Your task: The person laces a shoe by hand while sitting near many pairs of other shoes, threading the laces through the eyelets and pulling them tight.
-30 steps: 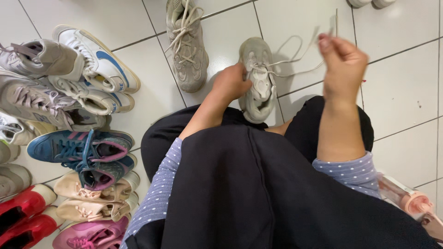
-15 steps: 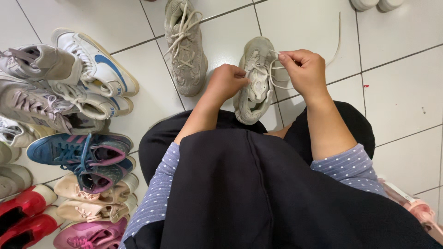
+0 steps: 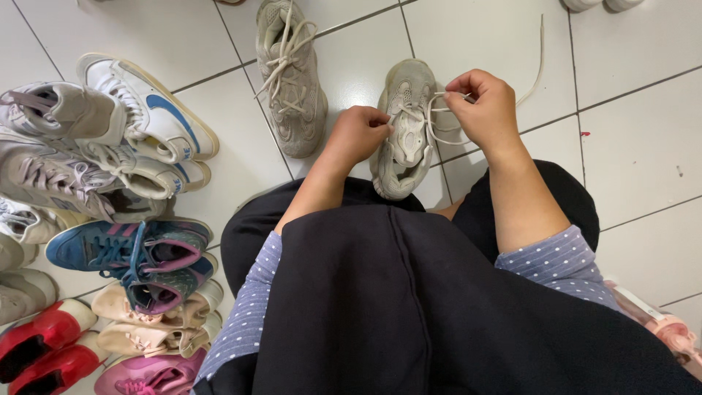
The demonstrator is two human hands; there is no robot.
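Shoe: beige sneaker [image 3: 404, 132] on the tiled floor [image 3: 643, 132], before the knees.
Left hand [image 3: 360, 134]: fingers clenched on its side.
Right hand [image 3: 485, 108]: fingers pinching the lace [image 3: 439, 137].
Handling: likely light, soft upper; limp lace, best gripped near the eyelets.

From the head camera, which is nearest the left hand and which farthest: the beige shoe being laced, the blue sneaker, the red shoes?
1. Beige shoe: touching the left hand.
2. Blue sneaker: in the pile, left.
3. Red shoes: bottom-left corner.
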